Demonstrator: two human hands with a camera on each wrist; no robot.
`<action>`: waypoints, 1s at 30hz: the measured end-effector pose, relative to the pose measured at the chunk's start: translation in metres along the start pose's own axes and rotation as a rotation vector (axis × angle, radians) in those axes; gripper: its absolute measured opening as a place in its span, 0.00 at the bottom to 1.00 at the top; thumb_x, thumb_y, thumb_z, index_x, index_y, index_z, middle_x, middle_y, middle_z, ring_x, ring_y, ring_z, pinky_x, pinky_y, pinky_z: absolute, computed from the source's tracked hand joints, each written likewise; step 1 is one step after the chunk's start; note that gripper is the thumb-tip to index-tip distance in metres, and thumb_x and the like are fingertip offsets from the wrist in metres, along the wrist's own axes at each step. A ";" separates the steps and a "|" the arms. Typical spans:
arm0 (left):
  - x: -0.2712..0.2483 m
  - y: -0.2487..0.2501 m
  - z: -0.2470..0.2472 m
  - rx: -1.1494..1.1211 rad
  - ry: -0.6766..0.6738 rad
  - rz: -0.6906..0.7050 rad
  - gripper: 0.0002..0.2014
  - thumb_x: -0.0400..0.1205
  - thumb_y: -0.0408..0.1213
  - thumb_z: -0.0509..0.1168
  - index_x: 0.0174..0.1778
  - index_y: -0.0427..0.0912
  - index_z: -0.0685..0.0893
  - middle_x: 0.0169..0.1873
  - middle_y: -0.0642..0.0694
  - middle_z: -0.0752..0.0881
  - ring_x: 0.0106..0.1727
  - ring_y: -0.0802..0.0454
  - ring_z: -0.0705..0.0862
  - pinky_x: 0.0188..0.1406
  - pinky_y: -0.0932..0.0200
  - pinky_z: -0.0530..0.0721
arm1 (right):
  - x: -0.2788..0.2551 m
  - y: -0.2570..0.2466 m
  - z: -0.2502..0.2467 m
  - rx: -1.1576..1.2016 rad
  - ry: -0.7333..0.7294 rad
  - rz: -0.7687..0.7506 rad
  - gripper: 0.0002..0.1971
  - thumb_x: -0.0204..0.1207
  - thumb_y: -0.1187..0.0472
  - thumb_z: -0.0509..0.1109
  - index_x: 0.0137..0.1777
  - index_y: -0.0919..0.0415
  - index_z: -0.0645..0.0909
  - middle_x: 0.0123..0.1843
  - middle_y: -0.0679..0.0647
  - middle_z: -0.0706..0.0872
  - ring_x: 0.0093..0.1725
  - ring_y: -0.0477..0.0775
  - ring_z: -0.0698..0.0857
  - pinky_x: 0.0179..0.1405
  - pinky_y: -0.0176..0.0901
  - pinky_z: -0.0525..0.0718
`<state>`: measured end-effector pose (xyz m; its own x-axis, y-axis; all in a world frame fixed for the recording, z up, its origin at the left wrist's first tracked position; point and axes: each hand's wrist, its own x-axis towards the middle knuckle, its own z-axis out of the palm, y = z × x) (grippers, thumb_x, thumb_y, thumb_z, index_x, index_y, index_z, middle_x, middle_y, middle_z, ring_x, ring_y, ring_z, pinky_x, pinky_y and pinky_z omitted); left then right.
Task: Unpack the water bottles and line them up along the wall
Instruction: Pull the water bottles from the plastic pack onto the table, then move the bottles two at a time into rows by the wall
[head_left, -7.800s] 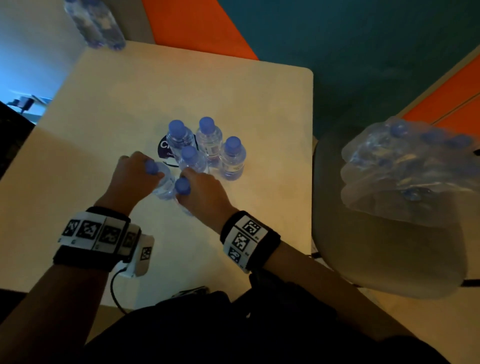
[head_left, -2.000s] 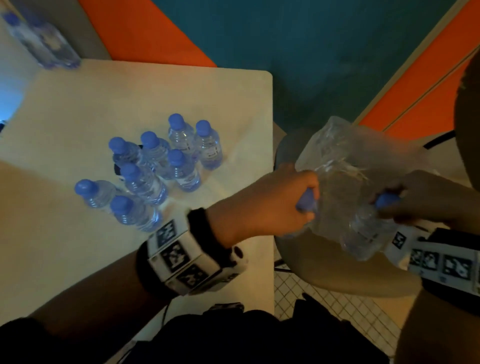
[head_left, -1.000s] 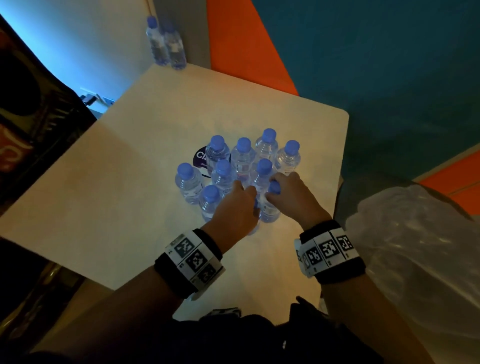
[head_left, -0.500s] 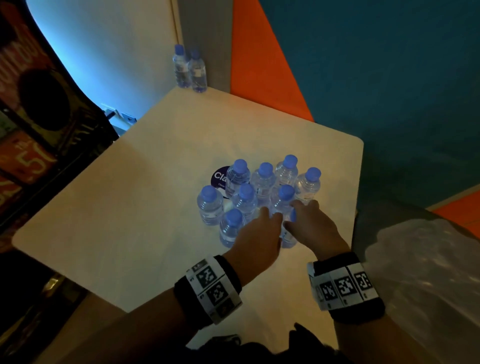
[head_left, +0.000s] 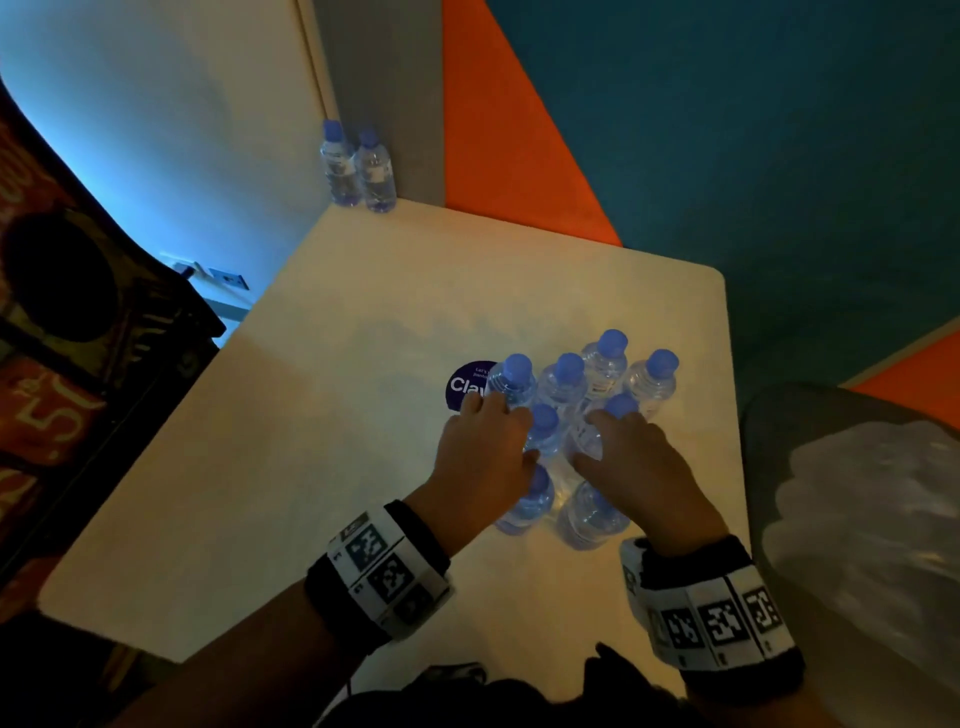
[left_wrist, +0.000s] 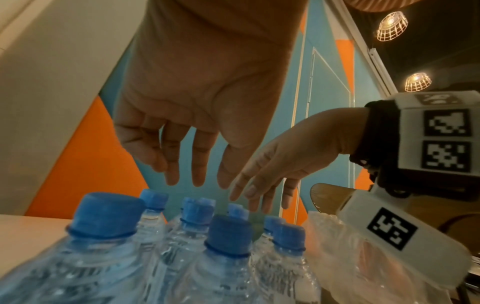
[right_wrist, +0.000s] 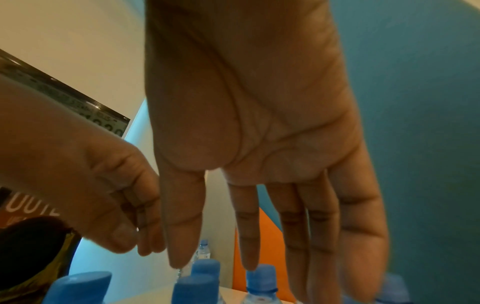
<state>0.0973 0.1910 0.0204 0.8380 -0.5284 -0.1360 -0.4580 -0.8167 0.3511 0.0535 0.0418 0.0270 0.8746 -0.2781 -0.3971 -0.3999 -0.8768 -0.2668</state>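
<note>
Step in hand: unpacking apparently done, lining up barely begun.
Water bottles (head_left: 566, 395): clear, blue-capped, upright, clustered near counter (head_left: 311, 467) right edge.
Pair at wall (head_left: 358, 166): far corner.
Left hand (head_left: 483, 457), right hand (head_left: 634, 467): fingers extended, released, over caps.
Next: grasp bottles, carry to wall.

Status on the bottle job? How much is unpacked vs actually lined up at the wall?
Unpacking looks done: the plastic wrap on the chair looks emptied, and a cluster of bottles stands mid-table. Only two bottles at the wall are placed. In hand: nothing gripped; left hand and right hand reach over the cluster with fingers extended. Left: move the whole cluster to the wall.
</note>
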 end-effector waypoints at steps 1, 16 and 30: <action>0.001 -0.005 0.000 0.008 -0.015 0.014 0.18 0.80 0.47 0.62 0.63 0.42 0.77 0.63 0.40 0.78 0.66 0.41 0.73 0.60 0.46 0.80 | -0.001 -0.003 0.002 0.002 0.000 0.010 0.25 0.78 0.49 0.64 0.73 0.54 0.69 0.70 0.65 0.73 0.67 0.68 0.74 0.60 0.52 0.76; 0.006 0.074 0.047 -0.137 -0.273 0.407 0.26 0.80 0.38 0.65 0.71 0.33 0.66 0.67 0.29 0.69 0.59 0.30 0.77 0.53 0.39 0.83 | 0.001 0.061 -0.003 0.243 0.038 0.244 0.22 0.82 0.57 0.62 0.75 0.57 0.70 0.67 0.68 0.77 0.67 0.67 0.77 0.61 0.49 0.74; 0.014 0.080 0.044 -0.162 -0.280 0.286 0.10 0.81 0.26 0.58 0.56 0.29 0.77 0.56 0.28 0.77 0.50 0.30 0.80 0.41 0.49 0.71 | 0.010 0.071 -0.008 0.197 0.092 0.000 0.11 0.64 0.61 0.77 0.44 0.65 0.83 0.39 0.67 0.87 0.37 0.64 0.84 0.36 0.49 0.79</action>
<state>0.0594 0.1080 0.0059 0.5611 -0.7889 -0.2507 -0.5889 -0.5933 0.5488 0.0361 -0.0259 0.0109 0.8922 -0.3210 -0.3176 -0.4382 -0.7854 -0.4372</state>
